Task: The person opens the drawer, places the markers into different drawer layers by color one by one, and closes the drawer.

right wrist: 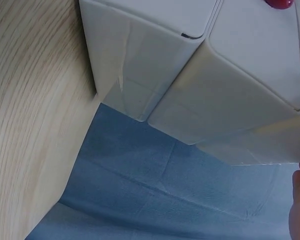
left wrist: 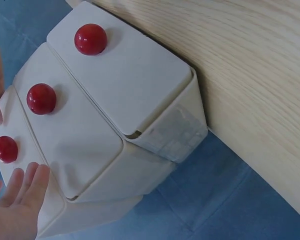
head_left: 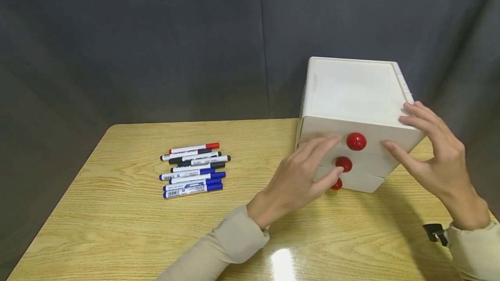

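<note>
Here's the white drawer unit (head_left: 357, 92), right side of the wooden table (head_left: 117, 211), dark cloth (head_left: 175, 47) behind! The left hand (head_left: 297, 172), loose and gripping nothing, crosses its front, partly blocking the two lower red knobs (head_left: 343, 164). The right hand (head_left: 441, 155), relaxed, spreads at the near right corner. Markers (head_left: 187, 174) lie well left.

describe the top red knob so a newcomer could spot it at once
On the wooden table, right of the markers, stands a white three-drawer unit. On its front, pick the highest red knob, just below the flat top; in the head view, the left hand partly overlaps the two lower knobs but leaves this one uncovered.
</note>
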Demonstrator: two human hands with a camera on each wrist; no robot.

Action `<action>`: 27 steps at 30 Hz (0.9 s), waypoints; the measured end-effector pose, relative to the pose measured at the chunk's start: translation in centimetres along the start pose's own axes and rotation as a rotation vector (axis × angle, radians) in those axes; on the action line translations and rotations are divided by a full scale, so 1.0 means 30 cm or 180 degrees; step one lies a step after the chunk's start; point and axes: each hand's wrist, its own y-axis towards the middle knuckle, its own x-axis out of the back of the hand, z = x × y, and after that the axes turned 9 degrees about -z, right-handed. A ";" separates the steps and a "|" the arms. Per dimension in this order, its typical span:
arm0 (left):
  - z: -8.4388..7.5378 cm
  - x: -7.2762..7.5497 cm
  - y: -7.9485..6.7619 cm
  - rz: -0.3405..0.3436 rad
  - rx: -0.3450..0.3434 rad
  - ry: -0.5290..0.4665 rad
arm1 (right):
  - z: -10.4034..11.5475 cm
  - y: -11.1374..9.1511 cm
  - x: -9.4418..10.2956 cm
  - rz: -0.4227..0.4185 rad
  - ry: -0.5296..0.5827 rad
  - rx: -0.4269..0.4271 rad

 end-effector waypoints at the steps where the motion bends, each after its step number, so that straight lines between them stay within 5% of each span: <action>1: -0.002 -0.003 0.003 -0.0001 0.0002 -0.0001 | -0.002 0.000 0.002 0.0019 0.0003 0.0003; 27: -0.029 -0.085 0.079 -0.0246 -0.0112 0.0328 | -0.008 0.005 0.028 0.0059 0.0129 0.0037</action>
